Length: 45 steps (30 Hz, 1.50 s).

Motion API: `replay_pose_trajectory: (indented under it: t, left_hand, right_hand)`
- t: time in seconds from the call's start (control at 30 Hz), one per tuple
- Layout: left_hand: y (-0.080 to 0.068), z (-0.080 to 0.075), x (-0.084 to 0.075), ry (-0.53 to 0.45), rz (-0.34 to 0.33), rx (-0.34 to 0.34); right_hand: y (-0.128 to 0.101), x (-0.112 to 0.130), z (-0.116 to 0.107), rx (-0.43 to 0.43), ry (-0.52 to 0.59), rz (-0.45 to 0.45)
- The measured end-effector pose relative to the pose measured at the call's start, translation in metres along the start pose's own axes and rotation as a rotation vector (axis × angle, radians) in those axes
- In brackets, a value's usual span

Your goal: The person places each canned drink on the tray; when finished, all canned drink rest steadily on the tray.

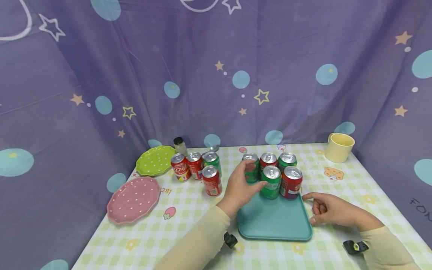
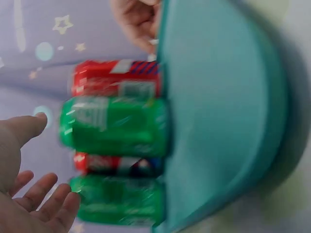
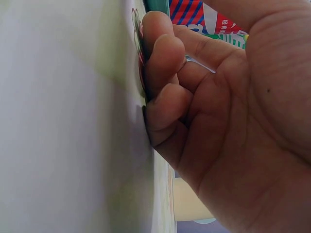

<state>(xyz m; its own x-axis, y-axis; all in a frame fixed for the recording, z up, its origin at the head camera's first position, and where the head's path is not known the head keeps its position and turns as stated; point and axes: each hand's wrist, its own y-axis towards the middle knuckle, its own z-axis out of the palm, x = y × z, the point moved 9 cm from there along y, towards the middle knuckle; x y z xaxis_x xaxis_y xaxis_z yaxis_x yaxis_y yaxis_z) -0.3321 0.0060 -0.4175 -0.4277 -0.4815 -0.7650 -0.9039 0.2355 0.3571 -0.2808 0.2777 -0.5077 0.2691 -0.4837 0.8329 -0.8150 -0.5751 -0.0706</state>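
Several soda cans stand upright at the far end of a teal tray (image 1: 275, 221), among them a front green can (image 1: 271, 183) and a front red can (image 1: 291, 183). My left hand (image 1: 240, 187) is beside the left cans, thumb close to the front green can; in the left wrist view this hand (image 2: 29, 184) has spread fingers and grips nothing. Beside the tray's right edge, my right hand (image 1: 332, 210) rests on the table. Its index finger and thumb reach the tray's rim, while the other fingers bend inward, as the right wrist view shows of this hand (image 3: 209, 107).
Left of the tray stand several more cans, including a red can (image 1: 212, 181). A green dotted plate (image 1: 155, 161), a pink dotted plate (image 1: 135, 200) and a black-lidded jar (image 1: 180, 147) lie farther left. At the back right is a yellow mug (image 1: 339, 148).
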Motion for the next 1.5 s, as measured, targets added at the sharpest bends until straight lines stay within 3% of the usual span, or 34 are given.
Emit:
replay_pose_trajectory:
  t: [0.3,0.43,0.6,0.8,1.13,1.23,1.5]
  left_hand:
    - [-0.005,-0.079,-0.011,-0.014,0.139,-0.139]
    - [-0.006,-0.11,0.001,-0.007,0.118,-0.174]
    - [-0.003,-0.134,0.024,-0.022,0.059,-0.141]
    - [0.002,-0.141,0.052,-0.034,-0.012,-0.025]
    - [-0.002,-0.135,0.103,0.005,-0.191,0.126]
    - [-0.003,-0.133,0.107,0.012,-0.197,0.132]
    - [-0.001,-0.127,0.111,0.085,-0.117,0.115]
  right_hand:
    - [0.0,-0.003,0.0,-0.002,0.009,0.006]
    - [0.0,-0.005,0.0,-0.001,0.014,0.005]
    - [0.0,-0.006,-0.001,-0.001,0.019,0.001]
    - [0.0,-0.006,0.0,0.002,0.03,0.002]
    - [-0.001,-0.006,0.002,0.009,0.046,0.006]
    - [-0.001,-0.005,0.001,0.004,0.033,0.003]
    - [0.0,-0.003,0.0,0.003,0.027,0.006]
